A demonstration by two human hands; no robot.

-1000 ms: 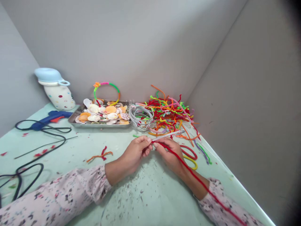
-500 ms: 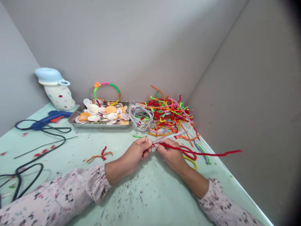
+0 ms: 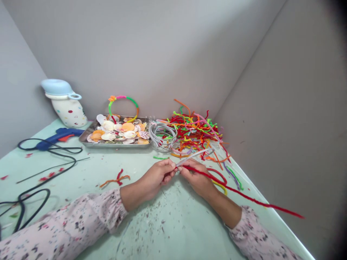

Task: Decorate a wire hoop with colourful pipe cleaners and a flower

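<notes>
Over the middle of the table, my left hand pinches the near end of a pale grey strip together with the end of a red pipe cleaner. Close beside it, my right hand is closed, its thumb and finger on the same pipe cleaner near that end. The pipe cleaner runs over my right hand, and its long tail slants down to the right past the table edge. The grey strip points up and right, above the right fingers. My fingertips hide how the two ends meet.
Behind my hands lie a heap of pipe cleaners, coiled grey wire and a metal tray of shells, with a colourful hoop standing there. Left are a bottle, a blue glue gun and black cable.
The pipe cleaner's free tail has swung down and further right. The grey strip's far end has tilted slightly up. Both hands keep nearly the same place and grip.
</notes>
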